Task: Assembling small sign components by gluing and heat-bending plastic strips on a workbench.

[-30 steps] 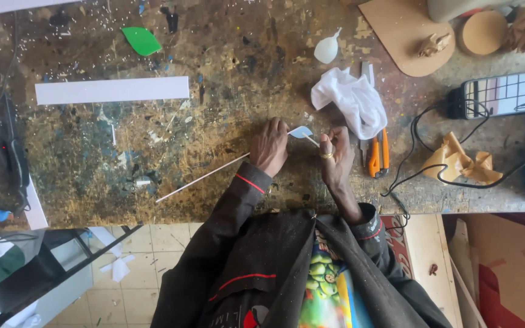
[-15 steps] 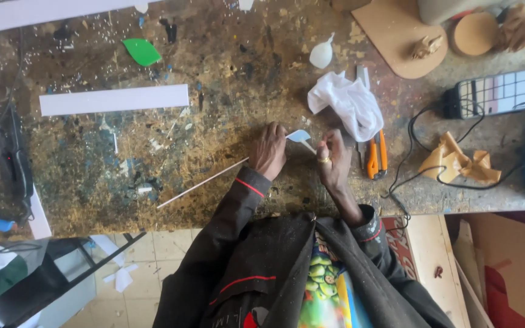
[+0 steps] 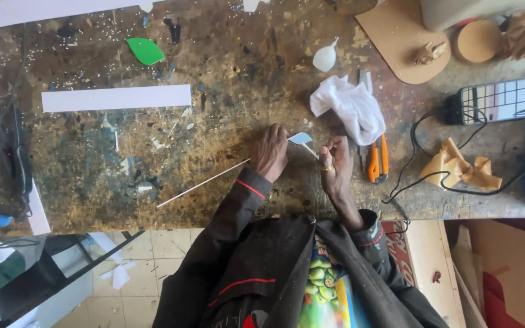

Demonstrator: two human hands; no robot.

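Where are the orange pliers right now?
In the head view, the orange pliers lie on the bench just right of the right hand, below the white cloth.

We wear a dark jacket, speckled with pale flecks, with thin red piping at the cuffs and across one sleeve. Beneath it shows a bright shirt printed in green, yellow and blue. Our right hand [image 3: 335, 165] bears a gold ring.

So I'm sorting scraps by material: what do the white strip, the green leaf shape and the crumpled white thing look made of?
White strip: probably paper or thin card, matte, flat with straight cut edges.
Green leaf shape: looks like cut paper or craft foam, matte; can't tell which.
Crumpled white thing: likely soft cloth or tissue, with loose folds and no stiff creases.
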